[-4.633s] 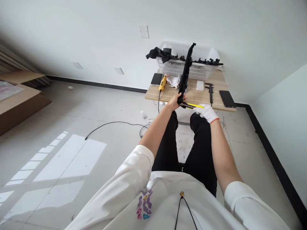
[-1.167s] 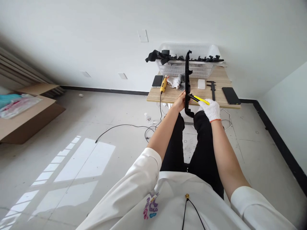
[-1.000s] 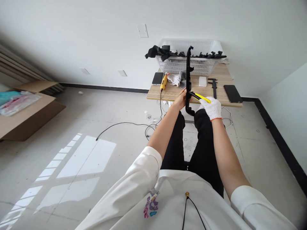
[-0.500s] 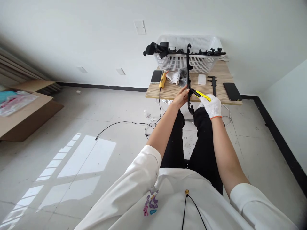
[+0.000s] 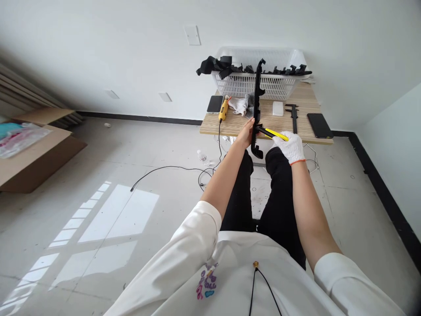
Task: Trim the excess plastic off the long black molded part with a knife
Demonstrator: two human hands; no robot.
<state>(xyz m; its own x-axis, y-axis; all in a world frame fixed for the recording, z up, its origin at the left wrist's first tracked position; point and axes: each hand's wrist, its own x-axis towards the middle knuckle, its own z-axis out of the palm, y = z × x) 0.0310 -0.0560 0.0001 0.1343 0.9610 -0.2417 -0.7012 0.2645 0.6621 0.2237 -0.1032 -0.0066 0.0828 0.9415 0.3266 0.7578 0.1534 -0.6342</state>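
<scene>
My bare left hand (image 5: 246, 133) is closed on a long black plastic part (image 5: 257, 98) with hooked ends and small tabs along one side. The part stands nearly upright over the front edge of the small wooden table (image 5: 210, 128). In my right hand (image 5: 290, 146), which wears a white knitted glove with an orange cuff edge, is a yellow and black utility knife (image 5: 276, 134). Its front end points left and meets the part beside my left fingers. Whether the blade touches the plastic is too small to tell.
Behind stands a white plastic basket (image 5: 272, 85) with black parts (image 5: 219, 66) across its rim. On the table lie a yellow corded rotary tool (image 5: 223, 110), a grey-white glove (image 5: 239, 105), a white box (image 5: 278, 108), a caliper (image 5: 294, 117) and two phone-like slabs (image 5: 319, 125). A cable (image 5: 171, 167) trails over the floor.
The black part has turned slightly in my left hand, its lower end shifting left. My right hand has tilted the knife flatter and moved its tip a little left and down.
</scene>
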